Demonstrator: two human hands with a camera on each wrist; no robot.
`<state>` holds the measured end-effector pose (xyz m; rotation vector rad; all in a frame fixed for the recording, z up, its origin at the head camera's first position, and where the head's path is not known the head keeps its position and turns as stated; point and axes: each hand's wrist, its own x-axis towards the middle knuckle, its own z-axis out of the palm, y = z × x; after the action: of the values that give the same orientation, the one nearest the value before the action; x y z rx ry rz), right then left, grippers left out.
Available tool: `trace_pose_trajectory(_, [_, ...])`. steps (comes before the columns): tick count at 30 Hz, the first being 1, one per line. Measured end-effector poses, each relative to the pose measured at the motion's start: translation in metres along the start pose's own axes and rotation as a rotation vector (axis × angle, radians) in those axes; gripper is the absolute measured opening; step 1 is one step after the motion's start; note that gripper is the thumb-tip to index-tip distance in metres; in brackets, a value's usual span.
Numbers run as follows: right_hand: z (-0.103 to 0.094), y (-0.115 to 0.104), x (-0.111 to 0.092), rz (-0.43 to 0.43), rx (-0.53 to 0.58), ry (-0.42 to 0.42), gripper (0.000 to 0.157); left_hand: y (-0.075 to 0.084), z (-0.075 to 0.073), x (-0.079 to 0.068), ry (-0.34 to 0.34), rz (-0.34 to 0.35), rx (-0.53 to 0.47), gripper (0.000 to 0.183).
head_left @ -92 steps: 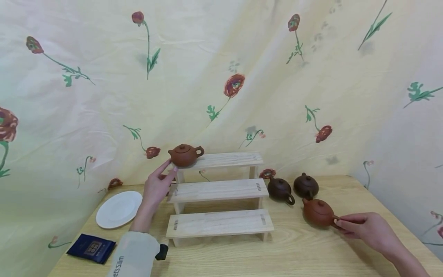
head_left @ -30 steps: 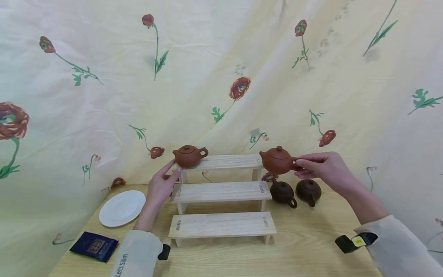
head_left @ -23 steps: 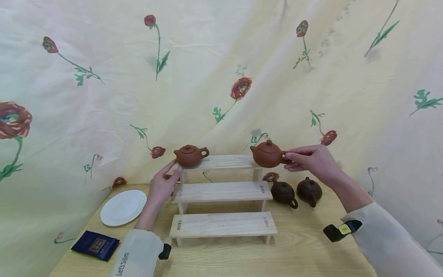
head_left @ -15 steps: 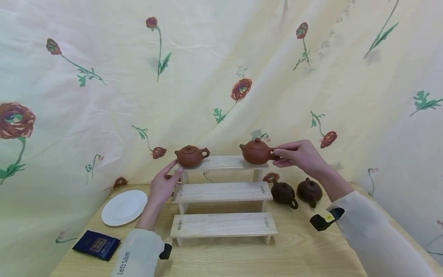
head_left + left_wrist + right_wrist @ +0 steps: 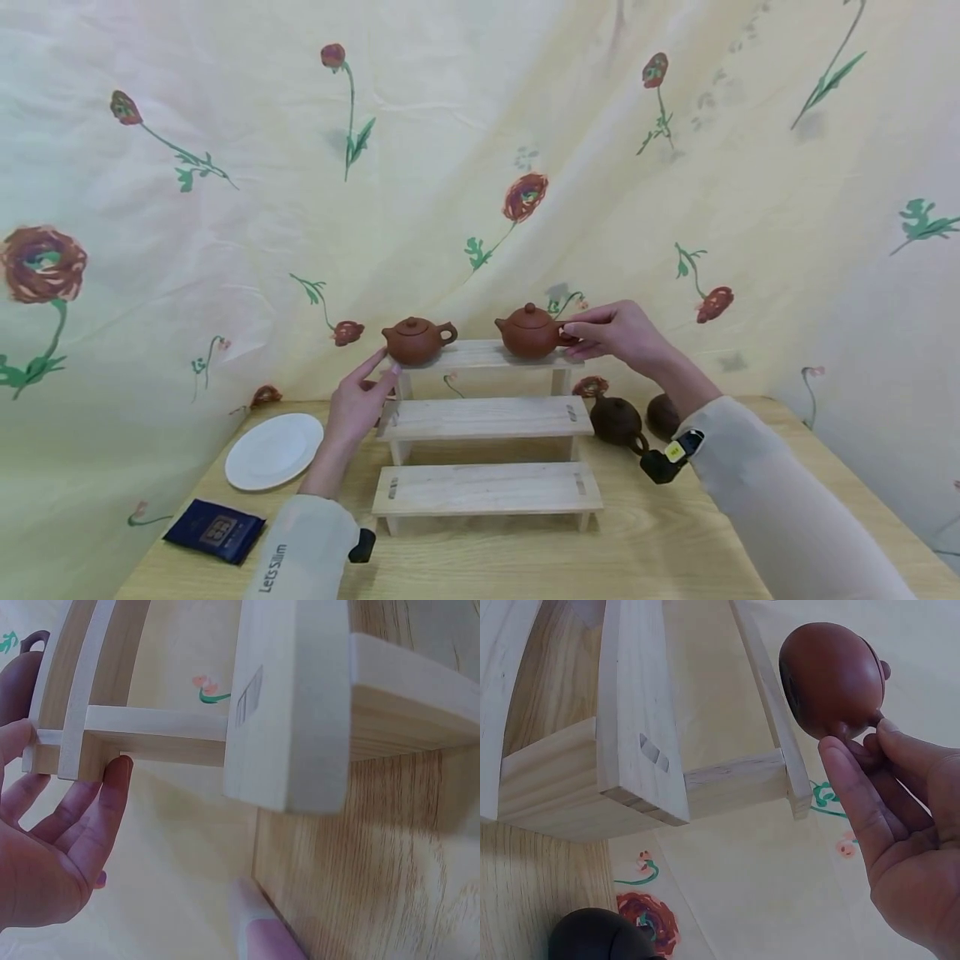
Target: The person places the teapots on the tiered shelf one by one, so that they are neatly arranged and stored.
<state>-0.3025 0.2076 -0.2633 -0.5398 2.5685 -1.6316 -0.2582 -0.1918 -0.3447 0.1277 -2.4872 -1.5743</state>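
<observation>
By its handle, my right hand (image 5: 626, 337) pinches a reddish-brown clay teapot (image 5: 527, 333). This teapot is close over the right half of the top board of a three-step wooden display stand (image 5: 486, 417). The right wrist view shows its underside (image 5: 799, 690) beside the board's edge. My left hand (image 5: 358, 406) grips the left end of the top board, thumb on the upper side and fingers around the support in the left wrist view. Another reddish-brown teapot (image 5: 415, 343) sits on that end, spout to the left, just beyond my left fingertips.
Two dark brown teapots stand on the table right of the stand: one (image 5: 615, 421) near its middle step, the other (image 5: 662, 417) partly behind my right forearm. A white plate (image 5: 273, 450) and a navy packet (image 5: 215, 531) lie at left. A flowered cloth (image 5: 450, 167) hangs behind.
My right hand has lifted the reddish-brown teapot from the table at right and carried it up and left over the top board. My left hand has kept its place on the stand.
</observation>
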Motion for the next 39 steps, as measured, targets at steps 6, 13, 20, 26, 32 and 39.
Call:
trace_pose_trajectory(6, [0.003, 0.003, 0.006, 0.022, 0.037, -0.001, 0.034, 0.0, 0.0, -0.001, 0.005, -0.001, -0.004, 0.06])
trace_pose_trajectory(13, [0.005, 0.005, 0.011, 0.032, 0.04, -0.017, 0.035, 0.0, 0.002, 0.0, 0.015, 0.001, -0.004, 0.059])
trace_pose_trajectory(20, [0.005, 0.008, 0.014, 0.035, 0.038, -0.022, 0.033, -0.001, 0.002, 0.0, 0.015, 0.001, -0.014, 0.059])
trace_pose_trajectory(26, [0.002, 0.013, 0.016, 0.037, -0.015, -0.004, 0.035, -0.002, 0.003, 0.001, 0.023, 0.003, -0.014, 0.059])
trace_pose_trajectory(32, [0.0, 0.016, 0.016, 0.028, -0.036, 0.001, 0.033, -0.002, 0.003, 0.001, 0.023, 0.008, -0.007, 0.059])
trace_pose_trajectory(39, [0.0, 0.017, 0.017, 0.025, -0.045, 0.005, 0.034, -0.002, 0.003, 0.0, 0.028, -0.005, -0.006, 0.059])
